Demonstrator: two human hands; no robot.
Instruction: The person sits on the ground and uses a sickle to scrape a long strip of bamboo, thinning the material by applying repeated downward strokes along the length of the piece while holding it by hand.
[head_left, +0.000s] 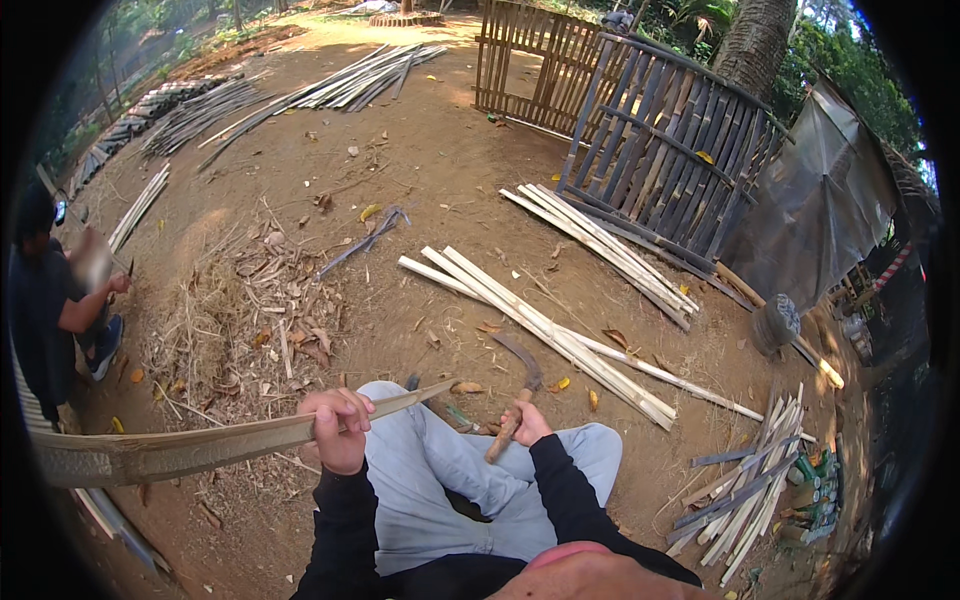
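A long split bamboo strip [205, 450] lies across my left hand [338, 425], whose fingers are wrapped round it near its thinner right end. Its wide end runs off past the left rim. In front of my lap, my right hand [530, 422] is closed on the wooden handle of a sickle [508, 432]. The curved dark blade points away from me and stands apart from the bamboo strip. Both my forearms are in black sleeves above my grey trousers [440, 460].
Bamboo shavings [285, 310] litter the ground ahead. Pale bamboo strips [545, 335] lie to the front right, with another pile [750, 480] and green bottles [815, 500] at right. A person [60, 310] holding a blade sits at left. Bamboo panels [670, 150] stand behind.
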